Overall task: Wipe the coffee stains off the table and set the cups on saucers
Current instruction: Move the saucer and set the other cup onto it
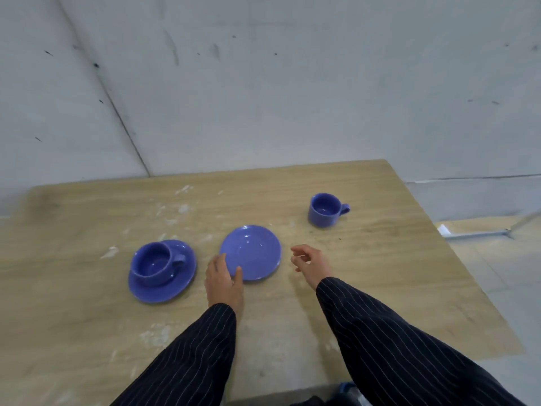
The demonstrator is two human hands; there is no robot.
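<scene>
table (292,332): wood, white smears
wall (263,83): grey, scuffed
left hand (224,281): fingers spread, touching saucer (254,250) rim
right hand (310,260): loosely curled, empty

Bare, unfinished room, more workroom than home

A scuffed pale wooden table (380,288), blotched with white smears, stands against marked grey concrete-like walls (263,83); the grey floor (497,273) beside it is plain, with a metal stand leg (480,234) on it.
</scene>
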